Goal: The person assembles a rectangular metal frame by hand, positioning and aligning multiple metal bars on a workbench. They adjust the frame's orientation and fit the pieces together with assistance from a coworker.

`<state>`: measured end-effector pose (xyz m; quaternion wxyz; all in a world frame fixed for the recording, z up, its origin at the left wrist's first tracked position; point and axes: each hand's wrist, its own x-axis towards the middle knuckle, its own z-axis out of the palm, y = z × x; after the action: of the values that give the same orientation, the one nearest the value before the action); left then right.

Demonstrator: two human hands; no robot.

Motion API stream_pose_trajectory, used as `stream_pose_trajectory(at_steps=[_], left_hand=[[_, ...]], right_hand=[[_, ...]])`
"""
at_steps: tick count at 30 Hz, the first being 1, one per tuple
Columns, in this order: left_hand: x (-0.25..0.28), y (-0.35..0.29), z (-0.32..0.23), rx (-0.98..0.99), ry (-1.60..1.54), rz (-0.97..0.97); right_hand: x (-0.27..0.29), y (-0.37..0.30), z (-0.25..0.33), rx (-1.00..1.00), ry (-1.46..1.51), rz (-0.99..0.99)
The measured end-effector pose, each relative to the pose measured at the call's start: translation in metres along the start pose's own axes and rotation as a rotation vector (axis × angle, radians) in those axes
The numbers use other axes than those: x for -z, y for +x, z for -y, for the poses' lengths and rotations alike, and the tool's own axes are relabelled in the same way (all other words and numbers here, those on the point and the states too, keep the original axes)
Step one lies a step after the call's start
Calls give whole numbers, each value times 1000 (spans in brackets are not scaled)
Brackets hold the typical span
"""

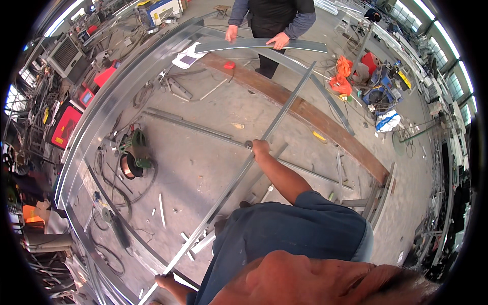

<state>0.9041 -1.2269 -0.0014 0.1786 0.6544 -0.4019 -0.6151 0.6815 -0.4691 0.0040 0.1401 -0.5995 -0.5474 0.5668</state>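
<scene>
A long, narrow grey metal bar [211, 211] runs diagonally across the view, from the lower left to the upper right. My right hand [261, 149] is closed around it near its middle. A small dark round piece [248, 145] shows beside the fingers; what it is, I cannot make out. Nearer the lower edge, my left hand [165, 280] grips the same bar, its fingers partly hidden. Across the frame another person's hands [278, 40] rest on a wide, flat grey metal strip [223, 47].
A long rusty beam [315, 119] crosses the far right. Large metal profiles [109, 84] form the left side. A green wire feeder [136, 148] with a copper-coloured spool stands on the floor among cables. Orange bags [341, 75] and loose offcuts lie about.
</scene>
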Motion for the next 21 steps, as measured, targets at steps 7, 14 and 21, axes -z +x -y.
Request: stream_pose_trajectory(at_steps=[7, 14, 21], left_hand=[[13, -1, 13, -1048, 1274, 44], [17, -9, 16, -648, 994, 54], [10, 12, 18, -437, 642, 64]], right_hand=[[7, -2, 5, 31, -7, -16], [7, -15, 12, 5, 37, 45], [2, 6, -2, -19, 98, 69]])
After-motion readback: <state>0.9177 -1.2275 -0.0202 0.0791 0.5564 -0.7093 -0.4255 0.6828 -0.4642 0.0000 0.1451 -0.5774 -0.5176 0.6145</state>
